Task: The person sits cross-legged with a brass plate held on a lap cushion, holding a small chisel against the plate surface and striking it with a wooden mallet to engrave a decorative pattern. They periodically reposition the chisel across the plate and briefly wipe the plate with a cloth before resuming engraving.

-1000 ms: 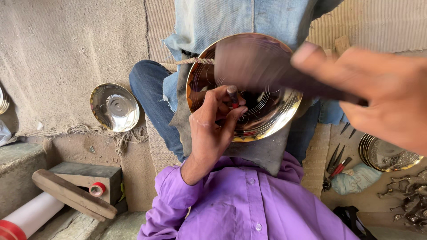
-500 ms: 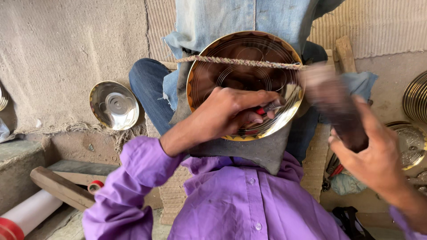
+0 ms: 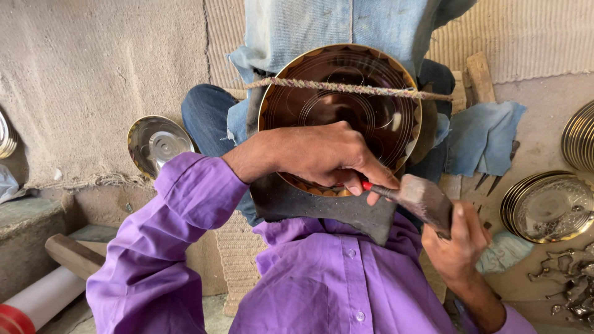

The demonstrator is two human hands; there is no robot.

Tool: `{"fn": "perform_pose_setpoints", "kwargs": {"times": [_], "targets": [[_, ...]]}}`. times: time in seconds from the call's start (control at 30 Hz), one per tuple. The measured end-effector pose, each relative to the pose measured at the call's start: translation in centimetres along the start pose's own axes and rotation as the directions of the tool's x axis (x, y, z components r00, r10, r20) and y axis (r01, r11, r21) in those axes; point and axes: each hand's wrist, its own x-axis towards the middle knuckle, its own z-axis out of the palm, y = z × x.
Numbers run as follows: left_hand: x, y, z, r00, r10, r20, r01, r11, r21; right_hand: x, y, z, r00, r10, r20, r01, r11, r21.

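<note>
A round brass plate (image 3: 334, 105) with engraved circles stands tilted against my knees, held by a twisted cord (image 3: 352, 89) across its face. My left hand (image 3: 322, 154) rests on the plate's lower rim, pinching a thin red-tipped chisel (image 3: 371, 187) against the metal. My right hand (image 3: 461, 241) grips a dark wooden mallet (image 3: 424, 198), whose head sits at the chisel's end. A dark pad (image 3: 309, 207) lies under the plate.
A silver dish (image 3: 158, 143) lies on the ground at left. Stacked brass plates (image 3: 547, 207) and small metal pieces (image 3: 572, 284) sit at right, with more plates (image 3: 581, 136) at the far edge. A wooden block (image 3: 74, 255) and a white roll (image 3: 40, 300) are at lower left.
My right hand has swung the mallet down from high in front of the plate to the chisel's end. My left hand has settled lower on the plate's rim.
</note>
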Motion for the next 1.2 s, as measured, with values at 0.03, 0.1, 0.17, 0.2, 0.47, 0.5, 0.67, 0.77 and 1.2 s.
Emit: {"fn": "perform_pose_setpoints", "kwargs": {"times": [0.03,0.1,0.17,0.2,0.47,0.5,0.67,0.77,1.2], "targets": [[0.0,0.0,-0.1,0.999,-0.030,0.031,0.031,1.000,-0.006,-0.2,0.0,0.2,0.997,-0.051,-0.063,0.055,0.996,0.064],[0.0,0.1,-0.2,0.992,-0.090,0.088,0.092,0.996,-0.022,-0.2,-0.1,0.1,0.993,0.041,-0.113,-0.024,0.988,0.150],[-0.1,0.4,-0.3,0.991,-0.085,0.107,0.090,0.995,-0.041,-0.2,-0.3,-0.1,0.984,0.164,-0.071,-0.154,0.979,0.137],[-0.1,0.6,-0.6,0.990,-0.080,0.119,0.086,0.995,-0.043,-0.3,-0.5,-0.2,0.988,0.150,-0.048,-0.145,0.985,0.095],[-2.6,3.0,0.3,0.819,0.070,-0.570,0.110,0.955,0.276,1.8,-1.9,1.7,0.944,0.265,-0.199,-0.118,0.830,0.545],[-2.8,3.0,0.6,0.778,0.048,-0.627,0.165,0.946,0.277,2.4,-1.6,2.2,0.957,0.224,-0.183,-0.094,0.840,0.534],[-2.4,2.1,1.7,0.718,-0.096,-0.690,0.201,0.977,0.073,3.1,-0.2,2.7,0.951,0.309,0.000,-0.256,0.788,0.560],[-2.2,1.7,2.1,0.731,-0.167,-0.661,0.234,0.972,0.014,1.9,-0.1,1.5,0.876,0.453,0.164,-0.459,0.682,0.569],[-1.1,0.0,0.1,0.923,0.063,-0.380,0.009,0.983,0.184,1.6,0.0,-3.7,0.949,0.314,-0.041,-0.225,0.761,0.609]]}}
